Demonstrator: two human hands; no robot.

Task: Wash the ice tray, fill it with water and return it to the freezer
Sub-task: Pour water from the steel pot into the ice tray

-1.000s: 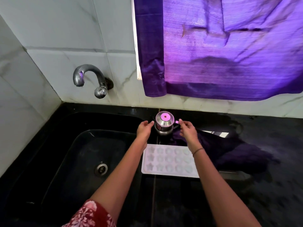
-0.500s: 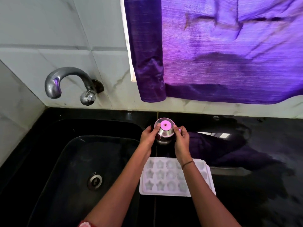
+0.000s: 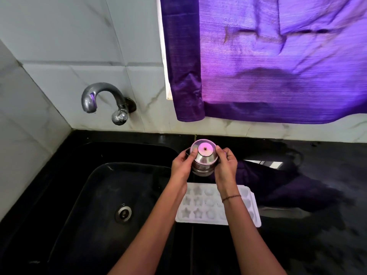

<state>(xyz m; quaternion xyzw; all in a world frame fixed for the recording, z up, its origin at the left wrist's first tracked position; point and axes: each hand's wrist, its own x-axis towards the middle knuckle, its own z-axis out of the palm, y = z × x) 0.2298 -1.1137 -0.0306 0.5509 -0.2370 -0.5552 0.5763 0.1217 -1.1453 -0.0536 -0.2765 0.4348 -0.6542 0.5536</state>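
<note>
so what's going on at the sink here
A person stands at a black sink with both hands on a small steel pot at the back of the counter. The left hand and right hand grip its sides. The white ice tray lies flat beside the sink, under the wrists, untouched. No water shows at the tap.

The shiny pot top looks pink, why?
In the head view, the steel pot mirrors the light glowing through the purple curtain above it; in the same view, the tap carries a small purple glint too.
</note>
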